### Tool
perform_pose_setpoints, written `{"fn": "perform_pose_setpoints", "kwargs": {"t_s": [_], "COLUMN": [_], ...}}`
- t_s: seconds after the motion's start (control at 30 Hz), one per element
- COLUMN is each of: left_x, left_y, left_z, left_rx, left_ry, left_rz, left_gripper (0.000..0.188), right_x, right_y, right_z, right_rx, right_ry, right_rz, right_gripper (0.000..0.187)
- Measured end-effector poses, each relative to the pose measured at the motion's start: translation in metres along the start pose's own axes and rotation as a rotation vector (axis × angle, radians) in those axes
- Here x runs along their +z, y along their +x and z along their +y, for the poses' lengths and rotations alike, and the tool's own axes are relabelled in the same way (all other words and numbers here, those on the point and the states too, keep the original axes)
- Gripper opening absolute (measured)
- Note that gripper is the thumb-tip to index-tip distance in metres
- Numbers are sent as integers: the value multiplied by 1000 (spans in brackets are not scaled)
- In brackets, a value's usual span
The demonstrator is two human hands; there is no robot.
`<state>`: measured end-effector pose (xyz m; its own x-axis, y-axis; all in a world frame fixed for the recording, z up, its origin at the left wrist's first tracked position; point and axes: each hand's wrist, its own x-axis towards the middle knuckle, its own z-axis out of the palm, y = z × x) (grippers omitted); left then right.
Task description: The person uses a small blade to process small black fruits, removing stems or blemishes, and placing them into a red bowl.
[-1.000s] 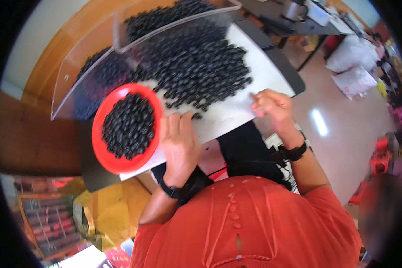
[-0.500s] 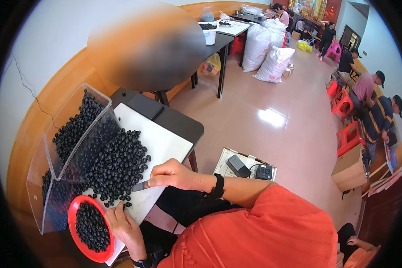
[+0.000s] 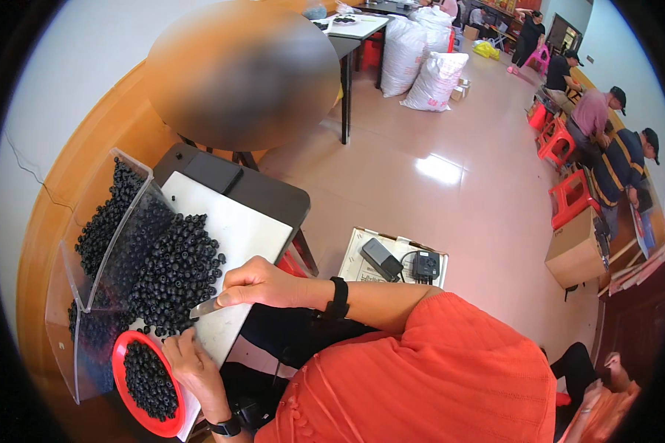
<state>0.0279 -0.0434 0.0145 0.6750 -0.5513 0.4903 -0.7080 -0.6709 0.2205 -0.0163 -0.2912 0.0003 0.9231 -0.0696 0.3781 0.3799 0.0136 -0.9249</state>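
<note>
My right hand [image 3: 266, 286] is closed around a flat metal blade [image 3: 205, 308], its tip against the lower right edge of a heap of black beads [image 3: 174, 266]. The heap lies on a white board [image 3: 247, 227]. My left hand [image 3: 197, 373] has its fingers bent but apart, over the board between the heap and a red dish [image 3: 119, 369]. Its fingertips are close to the lowest beads and the dish's rim. More black beads fill much of the dish. Behind the heap, a clear plastic bin [image 3: 149, 184] lies tilted toward the board, with beads inside.
A dark table [image 3: 292, 199] bears the board and a flat black device [image 3: 213, 173]. A box [image 3: 356, 247] with electronic devices stands to the right. Farther off are white sacks [image 3: 436, 83], red stools [image 3: 571, 198], a cardboard box [image 3: 573, 247] and several people.
The whole view has shifted slightly. My right hand has moved the blade down and left along the heap's edge. My left fingers have bent more beside the dish.
</note>
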Motion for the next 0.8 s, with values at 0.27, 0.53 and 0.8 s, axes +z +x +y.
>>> {"fn": "perform_pose_setpoints", "kwargs": {"t_s": [0.27,0.53,0.8], "left_x": [-3,7,-9], "left_y": [-25,-35,-31], "left_z": [8,25,17], "left_rx": [54,-144,-161], "left_ry": [19,-249,-75], "left_rz": [110,250,186], "left_gripper": [41,30,19], "right_x": [-5,-33,2], "right_y": [-8,-11,-1], "right_z": [-17,1,3], "right_rx": [246,177,126], "right_ry": [9,-16,-6], "right_rz": [5,3,-48], "right_gripper": [22,33,26]}}
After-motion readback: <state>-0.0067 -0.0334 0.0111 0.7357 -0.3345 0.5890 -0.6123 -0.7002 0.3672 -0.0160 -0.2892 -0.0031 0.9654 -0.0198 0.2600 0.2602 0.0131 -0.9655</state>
